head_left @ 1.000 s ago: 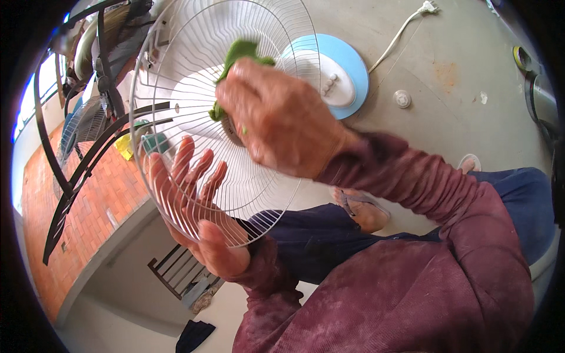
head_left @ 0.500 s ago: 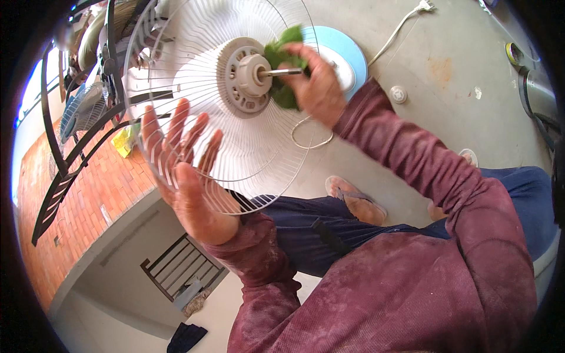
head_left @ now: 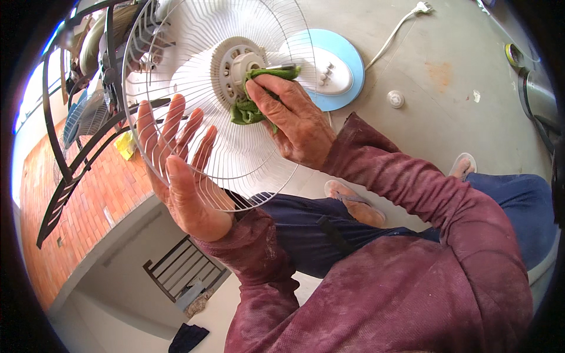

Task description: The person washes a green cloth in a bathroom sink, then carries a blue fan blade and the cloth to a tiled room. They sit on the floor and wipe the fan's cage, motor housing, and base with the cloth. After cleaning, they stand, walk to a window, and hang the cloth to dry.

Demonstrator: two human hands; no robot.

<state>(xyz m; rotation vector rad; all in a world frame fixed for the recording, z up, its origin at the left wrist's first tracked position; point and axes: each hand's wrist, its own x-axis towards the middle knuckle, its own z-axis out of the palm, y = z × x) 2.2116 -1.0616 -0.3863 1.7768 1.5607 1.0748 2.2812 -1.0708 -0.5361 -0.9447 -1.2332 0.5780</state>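
A white wire fan guard point(head_left: 250, 170) is tilted toward me, fixed around the white motor housing point(head_left: 226, 73). My left hand point(head_left: 182, 176) is at the guard's near left rim, with long fingers spread behind the wires and no closed grip. In my right hand point(head_left: 297, 120) is a bunched green cloth point(head_left: 247, 112), pressed against the front of the motor hub. Part of the cloth wraps the metal shaft, which is mostly hidden. Beyond the guard lies the fan's blue and white base point(head_left: 353, 70), with buttons on top.
A white plug and cord point(head_left: 406, 23) lie on the floor, near a small round white part point(head_left: 395, 99). Another fan point(head_left: 85, 117) and a black metal frame point(head_left: 65, 170) stand at the left. A roll of tape point(head_left: 513, 56) sits far right. My sandalled feet are close below.
My right hand has brought the green cloth down and left, from behind the bare shaft to around the shaft and hub. My left hand stays at the guard with fingers spread.
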